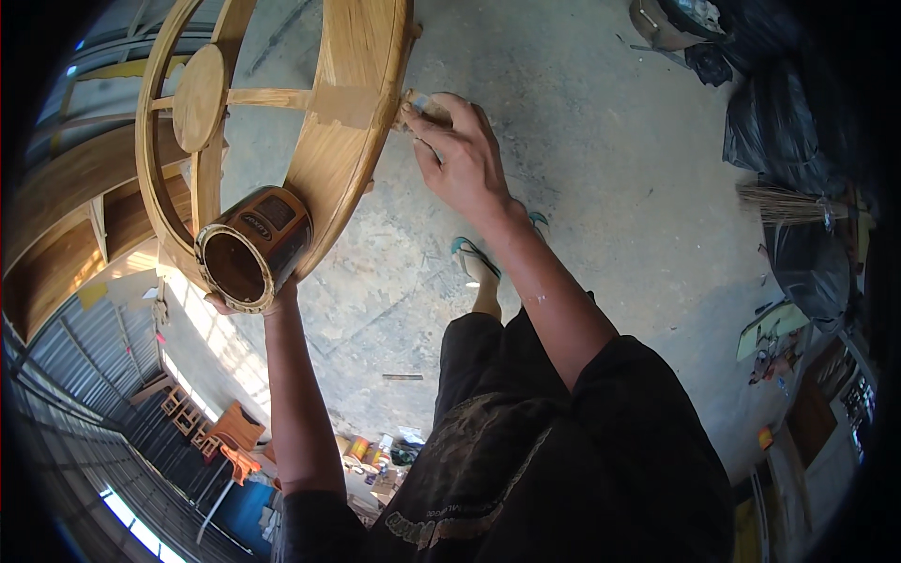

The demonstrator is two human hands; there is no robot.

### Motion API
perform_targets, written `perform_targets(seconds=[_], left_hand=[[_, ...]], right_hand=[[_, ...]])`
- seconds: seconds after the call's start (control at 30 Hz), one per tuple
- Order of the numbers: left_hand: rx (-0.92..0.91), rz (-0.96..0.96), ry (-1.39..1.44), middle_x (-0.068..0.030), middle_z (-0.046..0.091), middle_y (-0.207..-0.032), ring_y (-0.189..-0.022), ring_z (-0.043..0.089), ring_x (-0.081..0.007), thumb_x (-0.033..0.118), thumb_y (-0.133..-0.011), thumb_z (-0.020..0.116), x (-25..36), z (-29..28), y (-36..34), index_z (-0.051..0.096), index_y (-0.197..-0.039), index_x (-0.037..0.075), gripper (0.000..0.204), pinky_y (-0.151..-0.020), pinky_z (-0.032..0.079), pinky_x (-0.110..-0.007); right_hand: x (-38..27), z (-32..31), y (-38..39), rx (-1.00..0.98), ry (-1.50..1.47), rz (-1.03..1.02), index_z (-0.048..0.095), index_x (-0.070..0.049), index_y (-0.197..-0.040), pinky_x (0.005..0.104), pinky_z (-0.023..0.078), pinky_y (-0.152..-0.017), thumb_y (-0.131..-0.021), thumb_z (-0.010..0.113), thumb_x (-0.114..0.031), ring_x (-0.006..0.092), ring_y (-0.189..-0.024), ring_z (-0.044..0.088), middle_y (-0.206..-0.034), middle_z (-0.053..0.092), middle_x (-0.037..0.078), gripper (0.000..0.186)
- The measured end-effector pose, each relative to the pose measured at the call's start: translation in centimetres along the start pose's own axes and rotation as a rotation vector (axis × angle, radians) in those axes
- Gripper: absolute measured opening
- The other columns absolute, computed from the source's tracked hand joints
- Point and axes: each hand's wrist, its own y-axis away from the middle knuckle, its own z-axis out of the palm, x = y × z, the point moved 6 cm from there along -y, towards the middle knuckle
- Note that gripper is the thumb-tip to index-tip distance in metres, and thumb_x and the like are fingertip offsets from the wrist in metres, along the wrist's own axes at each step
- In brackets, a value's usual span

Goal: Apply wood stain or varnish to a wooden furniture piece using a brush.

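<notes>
My left hand (280,300) is wrapped round the lower side of an open brown paint can (282,225). The can is tilted, its rim crusted with light smears and its inside dark brown. Beside it stands a round wooden piece (343,159) with a broad curved outer band, a thinner inner ring, spokes and a disc-shaped hub (200,98). At the band's right edge, my right hand (465,159) pinches a small tan-and-grey piece (413,101), close to or touching the wood. Fingers cover part of that piece, so its kind is unclear.
Curved wooden shelving (84,197) stands at the left. Black plastic bags (774,131), a straw broom (793,202) and a bucket (662,23) line the right side. Small chair-like wooden frames (183,418) and several cans (361,450) lie lower left. The concrete floor (601,188) is stained.
</notes>
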Motion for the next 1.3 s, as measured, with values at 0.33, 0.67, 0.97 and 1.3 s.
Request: perform_targets(seconds=[0.33, 0.67, 0.97, 1.3], left_hand=[[0.151, 0.001, -0.225, -0.0079, 0.045, -0.143, -0.133, 0.038, -0.0153, 0.053, -0.084, 0.067, 0.2, 2.7, 1.4, 0.034, -0.144, 0.014, 0.079, -0.114, 0.030, -0.040], [0.248, 0.120, -0.385, -0.0127, 0.044, -0.143, -0.132, 0.040, -0.0244, 0.069, -0.078, 0.054, -0.6, 11.4, 3.2, 0.035, -0.144, 0.013, 0.089, -0.110, 0.033, -0.049], [0.119, 0.286, -0.306, -0.0132, 0.043, -0.145, -0.132, 0.043, -0.0388, 0.089, -0.071, 0.028, 0.8, 18.1, 5.0, 0.038, -0.146, 0.016, 0.104, -0.106, 0.038, -0.059], [0.314, 0.285, -0.212, -0.0118, 0.045, -0.143, -0.132, 0.042, -0.0345, 0.079, -0.077, 0.033, 0.7, 16.5, 5.7, 0.042, -0.143, 0.011, 0.094, -0.109, 0.035, -0.054]], right_hand=[[0.7, 0.0, -1.5, 0.032, -0.258, 0.168, 0.069, -0.006, -0.113, 0.0333, 0.052, -0.081, -0.077, 0.073, -0.010, 0.0262, -0.093, 0.063, -0.104, 0.064, 0.012, 0.036], [-1.5, 0.1, 0.8, -0.013, -0.241, 0.280, 0.071, -0.005, -0.110, 0.0365, 0.052, -0.080, -0.076, 0.073, -0.012, 0.0285, -0.091, 0.063, -0.102, 0.064, 0.013, 0.035], [-4.7, -1.9, -2.2, -0.011, 0.051, 0.197, 0.072, -0.007, -0.107, 0.0371, 0.053, -0.075, -0.074, 0.075, -0.018, 0.0290, -0.086, 0.063, -0.098, 0.059, 0.014, 0.034], [1.4, -0.7, 3.0, -0.284, -0.505, 0.855, 0.066, 0.001, -0.116, 0.0212, 0.049, -0.073, -0.087, 0.069, -0.017, 0.0060, -0.079, 0.059, -0.093, 0.068, 0.003, 0.034]])
